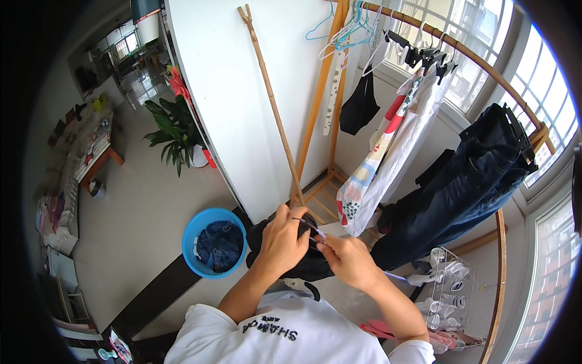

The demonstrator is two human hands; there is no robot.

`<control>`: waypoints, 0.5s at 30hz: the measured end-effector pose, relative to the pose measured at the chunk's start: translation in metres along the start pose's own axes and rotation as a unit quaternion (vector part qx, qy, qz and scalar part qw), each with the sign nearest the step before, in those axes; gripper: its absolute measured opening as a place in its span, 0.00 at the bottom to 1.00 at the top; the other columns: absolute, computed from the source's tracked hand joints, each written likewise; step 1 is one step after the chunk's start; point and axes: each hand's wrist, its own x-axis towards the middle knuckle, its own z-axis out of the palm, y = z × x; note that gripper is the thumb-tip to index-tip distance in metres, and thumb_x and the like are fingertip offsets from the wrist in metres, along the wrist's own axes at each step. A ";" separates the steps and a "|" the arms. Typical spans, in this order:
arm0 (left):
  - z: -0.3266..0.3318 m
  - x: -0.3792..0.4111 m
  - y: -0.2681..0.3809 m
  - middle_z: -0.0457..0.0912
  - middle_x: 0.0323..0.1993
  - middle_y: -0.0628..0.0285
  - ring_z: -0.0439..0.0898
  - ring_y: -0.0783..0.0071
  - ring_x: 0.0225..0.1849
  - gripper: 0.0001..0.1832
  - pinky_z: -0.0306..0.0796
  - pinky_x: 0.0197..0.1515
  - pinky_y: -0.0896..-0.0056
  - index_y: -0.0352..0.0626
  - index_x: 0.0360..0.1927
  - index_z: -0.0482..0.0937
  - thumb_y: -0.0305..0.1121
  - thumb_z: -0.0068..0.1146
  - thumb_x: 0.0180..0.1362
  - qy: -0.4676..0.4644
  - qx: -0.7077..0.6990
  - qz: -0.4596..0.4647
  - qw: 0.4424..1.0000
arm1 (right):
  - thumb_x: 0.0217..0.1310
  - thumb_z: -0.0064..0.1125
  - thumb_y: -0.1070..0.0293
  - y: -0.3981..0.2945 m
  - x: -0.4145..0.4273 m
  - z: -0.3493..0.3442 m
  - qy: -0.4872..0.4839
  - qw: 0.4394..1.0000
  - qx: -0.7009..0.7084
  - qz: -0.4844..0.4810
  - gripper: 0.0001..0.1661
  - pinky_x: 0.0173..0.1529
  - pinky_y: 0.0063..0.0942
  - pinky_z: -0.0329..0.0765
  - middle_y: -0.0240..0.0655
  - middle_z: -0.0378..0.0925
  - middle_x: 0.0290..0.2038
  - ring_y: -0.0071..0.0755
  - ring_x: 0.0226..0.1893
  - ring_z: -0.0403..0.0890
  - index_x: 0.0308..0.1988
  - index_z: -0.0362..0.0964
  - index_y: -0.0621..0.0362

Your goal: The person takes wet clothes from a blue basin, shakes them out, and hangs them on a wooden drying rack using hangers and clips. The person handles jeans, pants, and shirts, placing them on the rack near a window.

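Note:
Both hands are close together in front of my chest, over a black garment (309, 268). My left hand (284, 236) has its fingers curled on dark cloth and on the thin edge of a light purple clothes hanger (317, 229). My right hand (348, 259) pinches the same hanger from the other side; another purple length shows beyond the right wrist. Part of the hanger is hidden by the hands and cloth. At my left on the floor stands a blue basin (187, 245) with wet-looking dark denim (220, 245) in it.
A wooden clothes rack (477, 63) holds empty hangers (354, 32), a black garment (360, 102), a patterned cloth (363, 182), white clothes and dark jeans (459, 191). A wooden pole (273, 98) leans on the white wall. A wire rack of shoes (448, 291) stands right; a potted plant (170, 127) stands left.

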 end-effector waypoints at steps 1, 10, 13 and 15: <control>-0.003 0.003 0.006 0.70 0.33 0.51 0.75 0.49 0.33 0.21 0.70 0.37 0.57 0.40 0.45 0.76 0.25 0.60 0.44 -0.038 -0.009 -0.014 0.999 | 0.60 0.54 0.71 0.005 0.006 0.006 -0.023 1.000 0.004 0.007 0.06 0.24 0.41 0.67 0.50 0.69 0.15 0.54 0.18 0.72 0.34 0.74 0.63; -0.041 0.046 -0.001 0.80 0.30 0.55 0.78 0.55 0.29 0.13 0.72 0.32 0.62 0.39 0.38 0.78 0.37 0.59 0.54 -0.171 -0.069 0.190 0.964 | 0.60 0.57 0.71 0.010 0.013 -0.032 -0.038 0.970 0.225 0.088 0.10 0.24 0.29 0.64 0.38 0.68 0.18 0.34 0.17 0.63 0.41 0.76 0.64; -0.043 0.055 0.001 0.81 0.30 0.56 0.79 0.56 0.28 0.09 0.73 0.30 0.64 0.43 0.39 0.79 0.33 0.58 0.55 -0.101 -0.075 0.222 0.967 | 0.53 0.61 0.73 -0.007 0.001 -0.046 0.241 0.957 -0.065 -0.149 0.11 0.28 0.30 0.67 0.36 0.72 0.24 0.36 0.21 0.68 0.39 0.76 0.63; -0.050 0.061 0.000 0.81 0.30 0.56 0.79 0.58 0.28 0.08 0.72 0.30 0.66 0.42 0.38 0.80 0.30 0.58 0.55 -0.058 -0.085 0.215 0.971 | 0.46 0.65 0.70 -0.013 -0.028 -0.054 0.292 0.912 -0.079 -0.276 0.15 0.32 0.31 0.72 0.36 0.76 0.33 0.38 0.27 0.72 0.38 0.76 0.61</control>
